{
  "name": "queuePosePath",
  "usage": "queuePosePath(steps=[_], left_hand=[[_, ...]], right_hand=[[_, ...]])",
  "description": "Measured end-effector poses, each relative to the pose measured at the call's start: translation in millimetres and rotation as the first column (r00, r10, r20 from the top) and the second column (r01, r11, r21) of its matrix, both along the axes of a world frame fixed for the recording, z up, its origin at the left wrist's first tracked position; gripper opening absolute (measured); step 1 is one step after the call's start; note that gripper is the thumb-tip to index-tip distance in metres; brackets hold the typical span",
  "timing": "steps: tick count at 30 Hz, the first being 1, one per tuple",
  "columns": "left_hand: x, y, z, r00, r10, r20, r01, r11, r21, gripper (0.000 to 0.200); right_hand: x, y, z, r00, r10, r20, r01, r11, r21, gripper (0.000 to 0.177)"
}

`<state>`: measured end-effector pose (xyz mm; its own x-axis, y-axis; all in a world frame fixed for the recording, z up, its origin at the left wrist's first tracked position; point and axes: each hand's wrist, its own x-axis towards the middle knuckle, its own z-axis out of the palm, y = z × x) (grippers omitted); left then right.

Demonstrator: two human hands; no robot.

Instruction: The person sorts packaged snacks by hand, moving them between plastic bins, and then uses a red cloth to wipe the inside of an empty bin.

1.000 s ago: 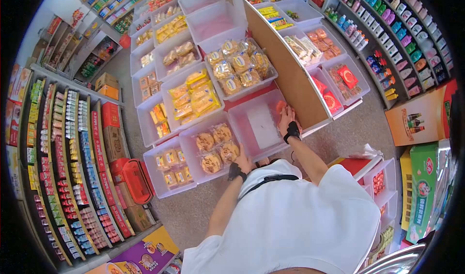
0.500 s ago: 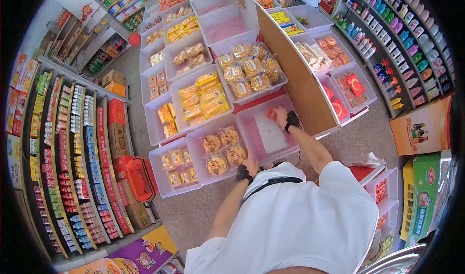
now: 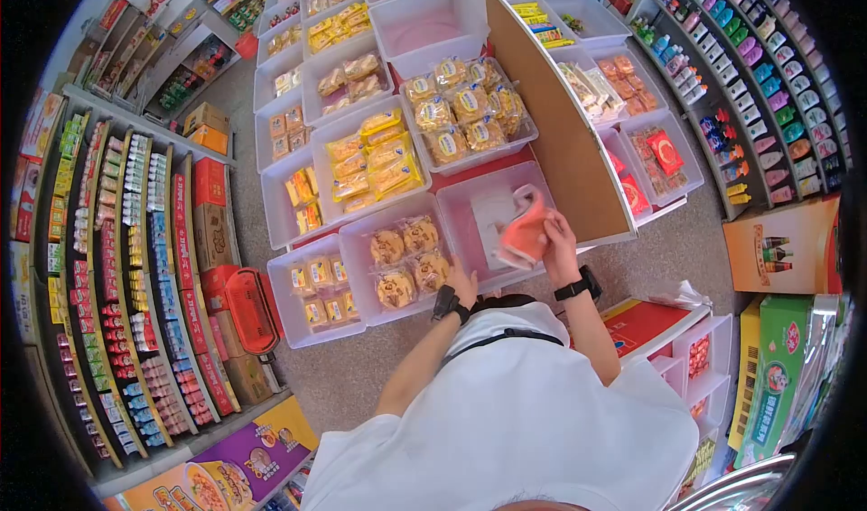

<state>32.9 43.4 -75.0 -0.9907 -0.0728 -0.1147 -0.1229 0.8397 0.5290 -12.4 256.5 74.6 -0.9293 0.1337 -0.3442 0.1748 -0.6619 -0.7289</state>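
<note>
My right hand point(image 3: 562, 242) pinches a crumpled orange-red and white cloth point(image 3: 522, 236), lifted over the near right part of a translucent plastic bin point(image 3: 474, 186). A flat white patch point(image 3: 490, 211) shows on that bin's floor, partly behind the cloth. My left hand point(image 3: 461, 285) grips the near rim where this bin meets the bin to its left point(image 3: 361, 276); some fingertips are hard to make out. Packaged round cookies point(image 3: 396, 288) lie in the left bin, close to my left fingers.
Bins of yellow snack packs point(image 3: 390, 177), wrapped pastries point(image 3: 470, 103) and small packs point(image 3: 321, 272) surround the work spot. A brown divider board point(image 3: 551, 141) rises on the right. Stocked shelves point(image 3: 135, 285) stand at left, and a red basket point(image 3: 251, 311) sits near them.
My right hand has come back toward my body, raising the cloth, which now hangs in full view. My left hand stays at the bin rim. The camera view has shifted slightly.
</note>
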Motion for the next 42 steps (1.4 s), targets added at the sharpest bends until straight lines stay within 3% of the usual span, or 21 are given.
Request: queuePosePath(steps=[1,2,3,4,5,8,10,12,14,17,18,19,20,21,23,25,27,31,33,42], left_hand=[[0.7,2.1,-14.7,0.975,0.010,-0.222,-0.017,0.999,-0.027,0.062],[-1.8,4.8,-10.9,0.976,0.003,-0.220,-0.009,1.000,-0.027,0.062],[-7.8,8.5,-4.5,0.987,0.136,-0.085,-0.118,0.976,0.183,0.055],[-10.9,12.0,2.8,0.968,0.237,0.076,-0.248,0.896,0.367,0.048],[-11.5,13.6,1.4,0.970,0.235,0.071,-0.244,0.897,0.369,0.048],[-18.8,11.8,-9.2,0.945,0.315,0.094,-0.327,0.879,0.346,0.042],[-20.1,10.0,-11.2,0.943,0.319,0.095,-0.331,0.865,0.378,0.042],[-21.3,7.8,-25.6,0.947,0.309,0.084,-0.312,0.831,0.461,0.044],[-21.8,7.6,-28.6,0.947,0.297,0.124,-0.317,0.790,0.524,0.044],[-21.6,3.8,-29.4,0.950,0.270,0.155,-0.307,0.733,0.606,0.045],[-23.0,3.9,-28.2,0.937,0.270,0.223,-0.348,0.634,0.690,0.044],[-27.1,3.8,-27.5,0.921,0.259,0.292,-0.388,0.525,0.758,0.044],[-28.0,4.7,-20.6,0.900,0.286,0.329,-0.434,0.521,0.735,0.043],[-31.9,4.9,-15.5,0.902,0.292,0.318,-0.428,0.518,0.740,0.043],[-32.2,4.8,-5.8,0.908,0.315,0.277,-0.417,0.619,0.666,0.038],[-35.3,2.0,-0.1,0.928,0.270,0.257,-0.372,0.621,0.690,0.032],[-37.3,2.8,7.6,0.936,0.197,0.292,-0.352,0.550,0.757,0.028],[-37.7,8.3,58.1,0.967,0.132,0.219,-0.252,0.636,0.729,0.024],[-37.4,9.4,62.8,0.983,0.085,0.162,-0.178,0.650,0.739,0.022],[-48.1,19.3,81.5,0.990,0.069,0.125,-0.140,0.646,0.751,0.019]], right_hand=[[-1.3,-2.9,3.2,1.000,-0.007,0.002,0.007,1.000,-0.001,0.033],[-2.5,-9.3,7.5,1.000,-0.013,0.023,0.019,0.968,-0.249,0.034],[-0.8,-11.8,9.6,0.999,-0.016,0.044,0.035,0.877,-0.480,0.034],[6.6,-14.5,-13.0,0.995,-0.099,-0.033,0.072,0.879,-0.471,0.033],[4.5,-18.7,-10.5,0.992,-0.106,-0.068,0.064,0.892,-0.448,0.033],[-3.5,-22.0,11.6,0.985,0.016,-0.172,-0.046,0.984,-0.172,0.033],[-6.2,-23.5,33.0,0.954,0.152,-0.258,-0.114,0.981,0.158,0.033],[-9.2,-26.0,51.4,0.900,0.291,-0.325,-0.108,0.871,0.480,0.033],[-14.2,-30.1,66.4,0.829,0.416,-0.373,-0.015,0.684,0.730,0.033],[-15.9,-36.7,76.9,0.755,0.537,-0.376,0.107,0.465,0.879,0.033],[-14.9,-39.8,73.0,0.745,0.542,-0.389,0.120,0.464,0.878,0.033],[-11.4,-44.2,63.8,0.816,0.436,-0.380,-0.051,0.709,0.703,0.035],[-12.8,-47.8,61.8,0.881,0.345,-0.323,-0.186,0.882,0.434,0.038],[-10.3,-50.2,60.0,0.894,0.329,-0.303,-0.206,0.904,0.374,0.038],[-6.1,-50.2,59.0,0.898,0.329,-0.291,-0.206,0.901,0.381,0.038],[0.0,-48.0,58.8,0.898,0.328,-0.292,-0.192,0.892,0.410,0.038],[5.3,-43.7,59.5,0.899,0.323,-0.297,-0.166,0.877,0.452,0.038],[14.5,-31.8,62.7,0.904,0.300,-0.304,-0.101,0.842,0.530,0.039],[19.5,-26.3,64.4,0.907,0.291,-0.305,-0.075,0.824,0.562,0.039],[34.9,-12.4,69.8,0.914,0.277,-0.297,-0.025,0.767,0.641,0.039]])
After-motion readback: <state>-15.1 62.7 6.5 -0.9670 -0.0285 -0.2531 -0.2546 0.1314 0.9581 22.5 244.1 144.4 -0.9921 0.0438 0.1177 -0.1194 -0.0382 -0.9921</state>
